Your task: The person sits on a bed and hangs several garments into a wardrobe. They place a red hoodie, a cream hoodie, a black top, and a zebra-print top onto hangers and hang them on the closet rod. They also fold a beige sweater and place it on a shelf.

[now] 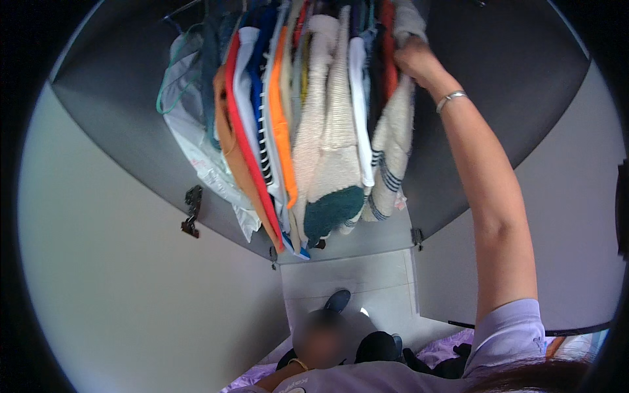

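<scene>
My right hand point(417, 58) is raised to the right end of a row of hanging clothes. It closes around a cream knit garment with dark stripes point(393, 147), which narrows at the grip; the fingertips are hidden. Light grey-white fabric point(410, 19) shows just above that hand. Beside the striped knit hang a rust-red garment point(388, 59) and a white one point(362, 113). My left hand point(319, 339) is low in front of my body, under a blurred patch. Its bracelet and wrist show, but not its fingers or anything in them.
The clothes hang inside a grey wardrobe point(118, 98) with its left door point(147, 275) and right door point(565, 236) swung outward. Metal hinges point(192, 211) jut from the edges. A white plastic bag point(216, 177) hangs at left. Below are floor tiles point(378, 275) and a dark shoe point(338, 300).
</scene>
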Demonstrator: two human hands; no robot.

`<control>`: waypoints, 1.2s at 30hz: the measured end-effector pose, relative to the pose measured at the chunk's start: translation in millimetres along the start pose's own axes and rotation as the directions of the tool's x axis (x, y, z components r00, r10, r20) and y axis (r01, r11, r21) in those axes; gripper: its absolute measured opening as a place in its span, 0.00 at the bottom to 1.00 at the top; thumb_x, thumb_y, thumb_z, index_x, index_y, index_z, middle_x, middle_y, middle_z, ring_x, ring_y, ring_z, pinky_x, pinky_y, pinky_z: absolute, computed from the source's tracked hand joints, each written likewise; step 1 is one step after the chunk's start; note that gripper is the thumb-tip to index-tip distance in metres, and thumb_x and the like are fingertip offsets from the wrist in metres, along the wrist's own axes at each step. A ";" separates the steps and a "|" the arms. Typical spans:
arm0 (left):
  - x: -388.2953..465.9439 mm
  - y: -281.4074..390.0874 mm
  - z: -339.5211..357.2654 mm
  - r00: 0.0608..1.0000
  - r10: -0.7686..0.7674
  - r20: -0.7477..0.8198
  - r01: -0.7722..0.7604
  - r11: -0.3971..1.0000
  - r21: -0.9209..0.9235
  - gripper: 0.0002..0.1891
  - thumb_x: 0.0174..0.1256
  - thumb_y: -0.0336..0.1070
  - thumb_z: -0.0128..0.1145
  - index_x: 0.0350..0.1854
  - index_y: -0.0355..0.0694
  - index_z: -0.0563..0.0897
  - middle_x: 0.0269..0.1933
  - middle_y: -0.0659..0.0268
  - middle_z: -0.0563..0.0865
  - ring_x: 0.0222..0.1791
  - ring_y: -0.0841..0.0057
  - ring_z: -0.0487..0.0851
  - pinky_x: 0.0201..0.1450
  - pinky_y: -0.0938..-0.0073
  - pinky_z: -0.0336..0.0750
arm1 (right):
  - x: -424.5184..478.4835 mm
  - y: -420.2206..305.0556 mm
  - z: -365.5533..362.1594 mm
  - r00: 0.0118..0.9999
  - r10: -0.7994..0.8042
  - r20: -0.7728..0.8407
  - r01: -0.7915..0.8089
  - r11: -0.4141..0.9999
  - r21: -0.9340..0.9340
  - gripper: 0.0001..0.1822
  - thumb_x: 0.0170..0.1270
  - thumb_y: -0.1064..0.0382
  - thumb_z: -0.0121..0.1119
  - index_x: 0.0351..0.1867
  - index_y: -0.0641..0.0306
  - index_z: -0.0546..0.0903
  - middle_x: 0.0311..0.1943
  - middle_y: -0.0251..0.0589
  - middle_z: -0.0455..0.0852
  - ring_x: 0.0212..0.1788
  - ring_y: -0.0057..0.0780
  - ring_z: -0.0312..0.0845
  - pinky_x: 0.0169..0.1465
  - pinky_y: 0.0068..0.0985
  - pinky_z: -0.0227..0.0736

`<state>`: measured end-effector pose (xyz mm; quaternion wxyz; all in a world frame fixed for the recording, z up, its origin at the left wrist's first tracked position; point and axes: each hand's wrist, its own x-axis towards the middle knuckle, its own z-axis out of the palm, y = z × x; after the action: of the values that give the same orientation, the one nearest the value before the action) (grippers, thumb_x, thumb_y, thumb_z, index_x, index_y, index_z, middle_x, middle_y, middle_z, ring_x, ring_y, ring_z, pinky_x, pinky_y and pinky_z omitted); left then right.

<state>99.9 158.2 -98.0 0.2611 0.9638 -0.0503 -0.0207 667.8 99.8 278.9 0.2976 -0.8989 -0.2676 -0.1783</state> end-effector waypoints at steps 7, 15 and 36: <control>-4.5 -12.8 -10.0 0.998 0.019 -0.055 -0.020 1.000 -0.019 0.08 0.62 0.38 0.53 0.29 0.42 0.81 0.28 0.61 0.81 0.28 0.66 0.79 0.32 0.60 0.72 | -52.0 -121.9 -21.4 0.816 -0.402 -0.415 0.395 0.913 -0.107 0.25 0.57 0.59 0.58 0.56 0.67 0.76 0.44 0.59 0.83 0.48 0.51 0.81 0.53 0.39 0.75; -6.1 -25.9 -22.7 0.997 -0.002 -0.073 0.001 1.000 -0.014 0.09 0.61 0.37 0.53 0.26 0.41 0.81 0.25 0.61 0.81 0.24 0.66 0.79 0.29 0.61 0.72 | -15.4 -231.5 74.0 0.939 -0.282 -0.196 0.278 0.959 -0.046 0.38 0.50 0.36 0.67 0.38 0.80 0.82 0.35 0.60 0.85 0.33 0.47 0.85 0.40 0.30 0.80; -26.7 -53.8 -9.7 0.996 -0.039 -0.080 0.030 0.993 -0.114 0.08 0.62 0.37 0.53 0.28 0.41 0.82 0.25 0.60 0.81 0.25 0.67 0.80 0.31 0.62 0.74 | -5.1 -326.8 146.7 0.982 -0.186 -0.030 0.182 0.899 0.398 0.22 0.49 0.56 0.65 0.37 0.77 0.83 0.37 0.60 0.85 0.41 0.45 0.84 0.46 0.31 0.78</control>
<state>78.7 212.1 -116.5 0.3165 0.9483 -0.0216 0.0118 495.6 412.6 308.7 0.4553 -0.7907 -0.3834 -0.1433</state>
